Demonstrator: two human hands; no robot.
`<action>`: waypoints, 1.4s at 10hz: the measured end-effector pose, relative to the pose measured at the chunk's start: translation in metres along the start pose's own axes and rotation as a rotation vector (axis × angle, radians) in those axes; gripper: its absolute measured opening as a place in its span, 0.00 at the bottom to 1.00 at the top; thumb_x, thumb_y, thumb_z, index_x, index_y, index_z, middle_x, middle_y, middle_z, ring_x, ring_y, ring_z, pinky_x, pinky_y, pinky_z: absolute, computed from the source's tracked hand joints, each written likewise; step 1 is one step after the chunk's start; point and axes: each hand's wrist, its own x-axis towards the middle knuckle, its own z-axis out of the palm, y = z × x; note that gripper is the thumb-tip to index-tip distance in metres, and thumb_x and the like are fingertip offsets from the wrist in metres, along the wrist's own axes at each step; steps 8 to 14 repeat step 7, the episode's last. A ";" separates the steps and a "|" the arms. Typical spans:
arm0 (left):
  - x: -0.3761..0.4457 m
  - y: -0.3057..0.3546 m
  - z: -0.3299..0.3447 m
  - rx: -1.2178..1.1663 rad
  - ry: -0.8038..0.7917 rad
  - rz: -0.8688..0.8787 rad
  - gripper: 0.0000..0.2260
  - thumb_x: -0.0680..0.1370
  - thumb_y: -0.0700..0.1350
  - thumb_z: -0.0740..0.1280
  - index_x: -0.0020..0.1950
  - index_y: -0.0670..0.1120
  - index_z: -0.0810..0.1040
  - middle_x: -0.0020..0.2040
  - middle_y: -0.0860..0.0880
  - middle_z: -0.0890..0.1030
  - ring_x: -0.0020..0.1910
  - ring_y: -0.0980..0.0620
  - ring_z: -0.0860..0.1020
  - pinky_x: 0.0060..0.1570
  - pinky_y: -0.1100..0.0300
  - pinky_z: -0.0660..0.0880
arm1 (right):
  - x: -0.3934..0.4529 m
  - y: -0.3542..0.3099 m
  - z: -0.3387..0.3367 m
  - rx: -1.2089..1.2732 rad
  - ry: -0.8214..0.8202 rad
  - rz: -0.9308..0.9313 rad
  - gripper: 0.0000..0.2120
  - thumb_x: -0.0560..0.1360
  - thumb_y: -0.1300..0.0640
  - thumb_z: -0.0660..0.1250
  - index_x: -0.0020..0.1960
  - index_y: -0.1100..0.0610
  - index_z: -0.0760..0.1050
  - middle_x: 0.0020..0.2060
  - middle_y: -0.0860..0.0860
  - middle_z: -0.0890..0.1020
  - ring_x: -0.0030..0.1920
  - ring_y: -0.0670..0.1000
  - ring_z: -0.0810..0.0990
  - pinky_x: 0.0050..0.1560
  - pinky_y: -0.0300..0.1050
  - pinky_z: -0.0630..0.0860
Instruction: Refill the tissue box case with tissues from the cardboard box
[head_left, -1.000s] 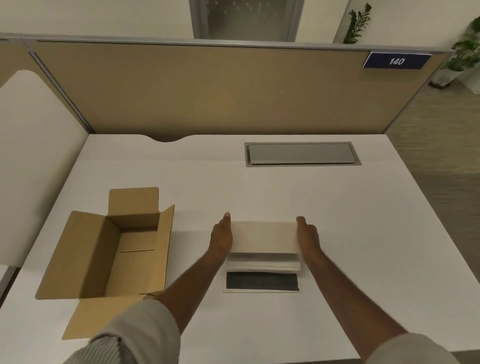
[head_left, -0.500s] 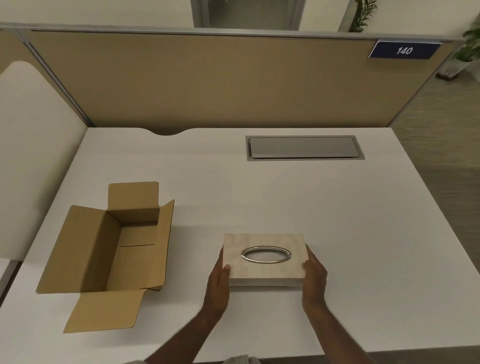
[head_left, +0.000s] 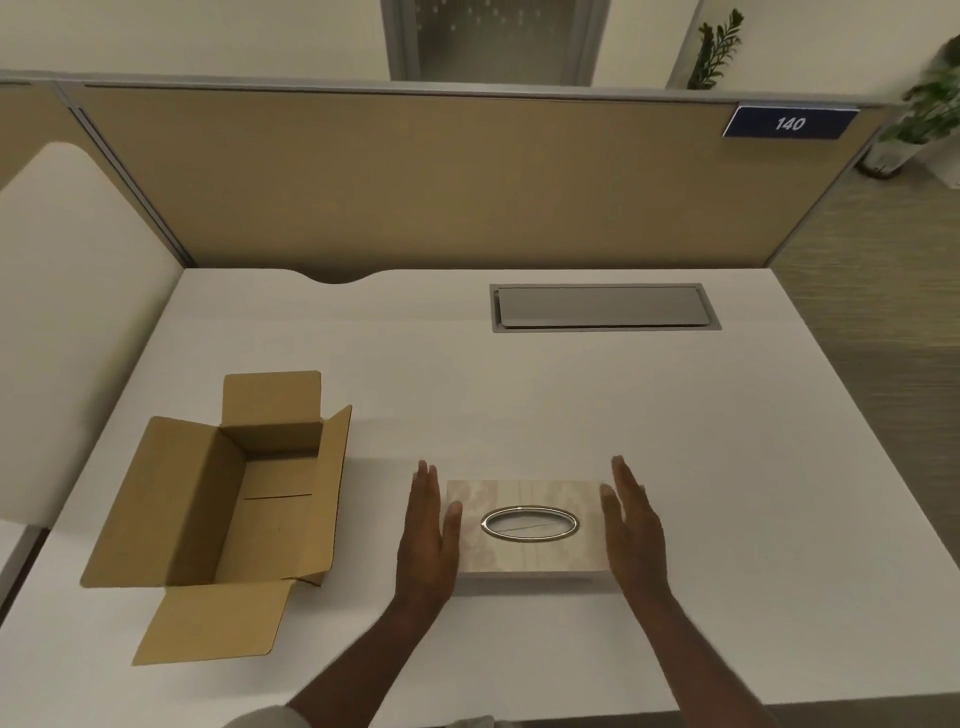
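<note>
A pale wood-grain tissue box case (head_left: 524, 499) with a metal oval slot (head_left: 529, 523) lies flat near the front of the white desk (head_left: 571, 405). White tissue shows through the slot. My left hand (head_left: 428, 540) hovers flat at the case's left end, fingers straight and apart, thumb over the top edge. My right hand (head_left: 634, 525) is held flat at the right end, fingers extended, holding nothing. An open brown cardboard box (head_left: 223, 499) lies to the left, flaps spread, its inside looking empty.
A grey cable hatch (head_left: 602, 306) is set into the desk at the back right. A tan partition (head_left: 415, 182) with a blue "140" sign (head_left: 789, 123) closes the far edge. A white side panel (head_left: 67, 312) stands at the left. Potted plants (head_left: 930, 109) are beyond the right.
One second ago both hands held the case lid raised over its dark base. The case then came down closed in both hands; now both hands have let go and are spread flat beside it.
</note>
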 end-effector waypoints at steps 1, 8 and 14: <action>0.024 0.013 0.000 0.300 0.008 0.187 0.30 0.83 0.59 0.45 0.81 0.48 0.47 0.82 0.50 0.46 0.81 0.55 0.44 0.78 0.57 0.48 | 0.014 -0.020 0.008 -0.367 -0.010 -0.391 0.23 0.83 0.55 0.55 0.76 0.62 0.63 0.76 0.54 0.65 0.76 0.52 0.62 0.77 0.53 0.58; 0.089 0.068 0.009 0.723 -0.035 0.384 0.30 0.80 0.49 0.48 0.80 0.39 0.47 0.81 0.39 0.43 0.81 0.41 0.43 0.78 0.43 0.51 | 0.057 -0.064 0.041 -0.802 -0.127 -0.387 0.34 0.81 0.41 0.38 0.79 0.62 0.46 0.80 0.58 0.47 0.80 0.57 0.44 0.79 0.54 0.45; 0.089 0.068 0.009 0.723 -0.035 0.384 0.30 0.80 0.49 0.48 0.80 0.39 0.47 0.81 0.39 0.43 0.81 0.41 0.43 0.78 0.43 0.51 | 0.057 -0.064 0.041 -0.802 -0.127 -0.387 0.34 0.81 0.41 0.38 0.79 0.62 0.46 0.80 0.58 0.47 0.80 0.57 0.44 0.79 0.54 0.45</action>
